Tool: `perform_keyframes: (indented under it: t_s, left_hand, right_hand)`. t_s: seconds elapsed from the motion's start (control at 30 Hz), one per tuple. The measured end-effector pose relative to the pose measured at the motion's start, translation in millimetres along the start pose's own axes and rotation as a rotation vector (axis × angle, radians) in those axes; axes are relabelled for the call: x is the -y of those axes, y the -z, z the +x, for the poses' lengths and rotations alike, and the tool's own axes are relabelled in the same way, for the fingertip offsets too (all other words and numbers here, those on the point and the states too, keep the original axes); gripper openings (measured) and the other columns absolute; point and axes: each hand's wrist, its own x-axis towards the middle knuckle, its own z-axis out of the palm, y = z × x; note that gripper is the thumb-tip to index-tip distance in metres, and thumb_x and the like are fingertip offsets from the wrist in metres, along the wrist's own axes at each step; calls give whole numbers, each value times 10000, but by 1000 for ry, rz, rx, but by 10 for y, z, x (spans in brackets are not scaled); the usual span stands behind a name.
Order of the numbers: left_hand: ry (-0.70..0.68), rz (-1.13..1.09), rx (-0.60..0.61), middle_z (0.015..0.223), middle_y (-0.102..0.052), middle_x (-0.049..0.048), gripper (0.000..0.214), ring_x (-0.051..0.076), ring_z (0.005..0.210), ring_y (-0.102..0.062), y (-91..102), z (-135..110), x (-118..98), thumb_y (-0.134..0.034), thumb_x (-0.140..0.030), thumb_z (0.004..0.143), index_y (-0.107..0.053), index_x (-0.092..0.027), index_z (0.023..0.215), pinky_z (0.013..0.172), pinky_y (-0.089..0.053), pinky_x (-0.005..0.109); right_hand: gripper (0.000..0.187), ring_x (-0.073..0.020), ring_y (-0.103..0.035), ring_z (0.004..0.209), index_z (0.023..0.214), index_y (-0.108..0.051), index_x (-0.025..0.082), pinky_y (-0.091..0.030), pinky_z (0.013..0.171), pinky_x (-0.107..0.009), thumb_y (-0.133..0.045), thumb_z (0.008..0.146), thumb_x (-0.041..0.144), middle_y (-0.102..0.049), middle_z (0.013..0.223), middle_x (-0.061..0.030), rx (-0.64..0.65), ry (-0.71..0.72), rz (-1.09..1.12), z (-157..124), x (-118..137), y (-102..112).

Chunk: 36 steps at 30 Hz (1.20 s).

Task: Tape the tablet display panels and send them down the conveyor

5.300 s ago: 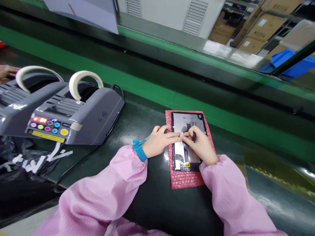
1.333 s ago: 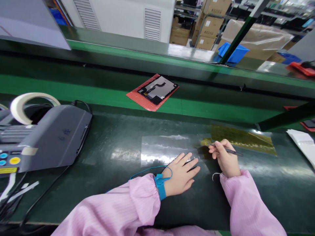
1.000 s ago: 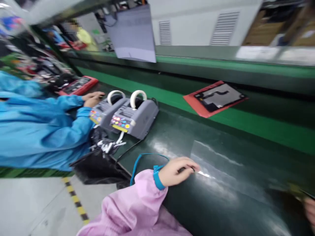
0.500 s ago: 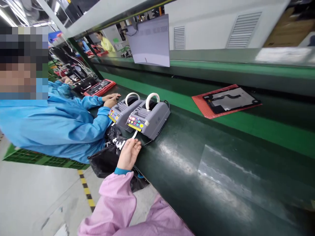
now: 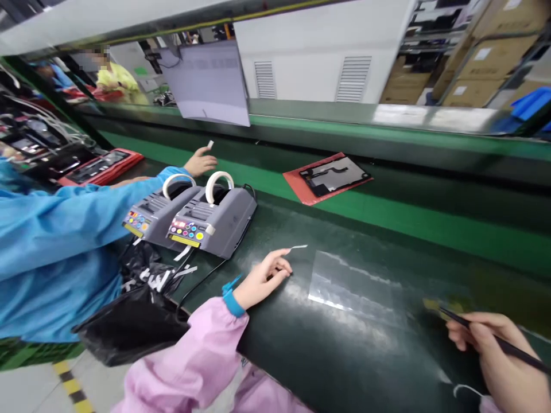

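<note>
Boxes [image 5: 484,66] stand beyond the green bench [image 5: 301,344], left hand [image 5: 262,282] loosely open with tape [image 5: 299,247] stuck on, right hand [image 5: 499,350] gripping tweezers [image 5: 457,318].

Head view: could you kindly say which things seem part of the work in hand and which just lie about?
Likely in use:
white tape strip at the left hand
black tweezers in the right hand
nearer tape dispenser

Seemingly just lying about:
black bag
cardboard boxes

Black tool [image 5: 522,353], tail beyond right edge
</note>
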Motion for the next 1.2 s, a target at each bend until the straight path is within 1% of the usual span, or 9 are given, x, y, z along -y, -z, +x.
perform_keyframes:
  t_s: [0.07, 0.13, 0.2, 0.27, 0.4, 0.6, 0.8, 0.93, 1.2]
  left_hand:
    - [-103, 243, 13, 1091, -684, 95, 486, 168, 943, -681, -24, 381, 39, -461, -226, 980, -380, -225, 1459, 848, -555, 321]
    - [-162, 583, -64, 1212, -671, 110, 537, 199, 1127, -645, -17, 818, 97, -461, -186, 941, -380, -213, 1471, 1029, -498, 391]
    - [-155, 681, -132, 1424, -559, 156, 576, 276, 1389, -464, 15, 1257, 165, -474, -149, 902, -392, -180, 1471, 1168, -352, 508]
    - [-130, 744, -176, 1497, -496, 174, 602, 343, 1473, -340, 55, 1629, 227, -488, -143, 883, -387, -167, 1475, 1179, -266, 623]
    - [-122, 823, -213, 1421, -568, 194, 543, 354, 1426, -414, 89, 2005, 306, -491, -199, 909, -413, -147, 1444, 1181, -230, 638]
    - [-185, 881, -153, 1217, -688, 165, 449, 300, 1179, -624, 88, 1959, 333, -520, -229, 902, -503, -138, 1341, 1185, -260, 581]
    - [-258, 883, -173, 1192, -669, 152, 434, 292, 1144, -606, 75, 1917, 319, -505, -177, 885, -531, -142, 1317, 1122, -377, 528]
    - [-336, 845, -214, 1271, -596, 193, 442, 308, 1214, -541, -111, 1848, 310, -448, -153, 906, -509, -113, 1342, 1083, -421, 511]
    - [-509, 668, -106, 1262, -606, 127, 449, 272, 1213, -553, -582, 1625, 280, -479, -155, 896, -527, -200, 1340, 1088, -439, 502]
  right_hand:
    - [284, -272, -634, 598, 801, -694, 324, -532, 508, -432, -783, 737, 585, -709, 752, -124, 51, 5, 36, -1, 23, -2]
    - [303, -255, -631, 586, 805, -702, 291, -545, 504, -394, -792, 736, 572, -717, 738, -111, 86, 19, 38, 10, 43, -13]
    - [349, -234, -627, 560, 800, -699, 260, -547, 479, -351, -792, 728, 589, -717, 708, -97, 114, 45, 42, 35, 57, -36]
    - [387, -216, -624, 528, 791, -693, 237, -539, 447, -314, -791, 721, 605, -713, 676, -89, 136, 69, 54, 69, 69, -69]
    - [405, -192, -613, 481, 765, -674, 222, -516, 407, -274, -781, 735, 611, -701, 626, -78, 149, 92, 79, 129, 112, -137]
    - [398, -183, -610, 471, 773, -676, 216, -517, 405, -267, -789, 738, 596, -689, 618, -65, 162, 84, 81, 157, 174, -181]
    - [373, -176, -604, 475, 791, -672, 218, -508, 411, -260, -779, 770, 575, -705, 634, -71, 187, 81, 108, 179, 110, -150]
    - [385, -164, -592, 469, 787, -664, 215, -499, 416, -254, -790, 762, 579, -693, 622, -58, 168, 69, 146, 206, 117, -169]
    - [393, -131, -542, 433, 787, -608, 220, -448, 402, -242, -706, 842, 597, -643, 594, -12, 69, 197, 188, 282, 156, -191]
